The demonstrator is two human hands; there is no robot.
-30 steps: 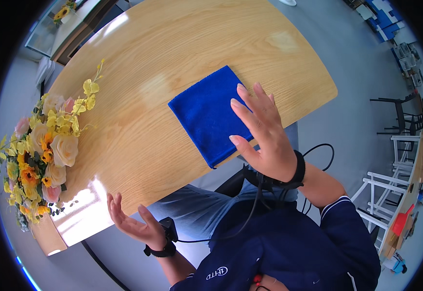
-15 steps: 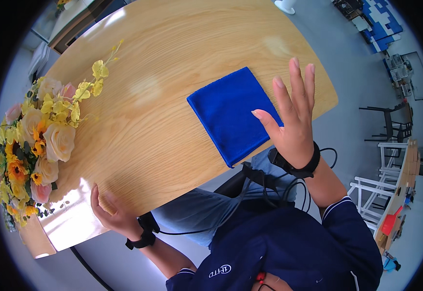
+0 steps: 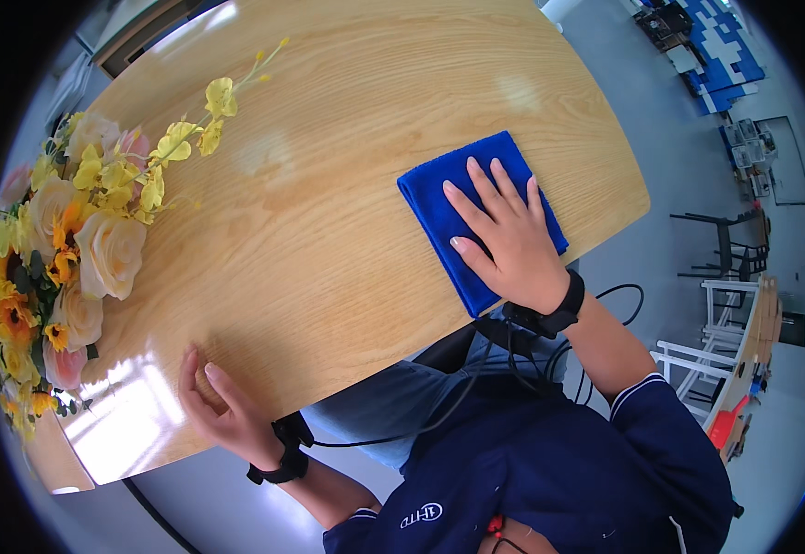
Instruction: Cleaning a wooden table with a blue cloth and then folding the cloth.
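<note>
A folded blue cloth (image 3: 435, 198) lies flat near the right end of the wooden table (image 3: 310, 240). My right hand (image 3: 513, 245) rests palm down on it, fingers spread, covering its middle and right part. At the table's near edge on the left, my left hand (image 3: 227, 415) sits on its side with fingers loosely curved and the thumb apart, holding nothing. Each wrist wears a black strap with a small device and a cable.
A bunch of artificial flowers (image 3: 70, 268) in yellow, cream, pink and orange stands at the table's left, one yellow sprig reaching over the wood. Black cables (image 3: 476, 379) hang across my lap. White chairs (image 3: 698, 365) and a dark chair (image 3: 730, 240) stand off to the right.
My right hand has come down from above and now lies on the cloth. The cloth appears further right in the picture. My left hand stays near the same edge, its thumb showing more.
</note>
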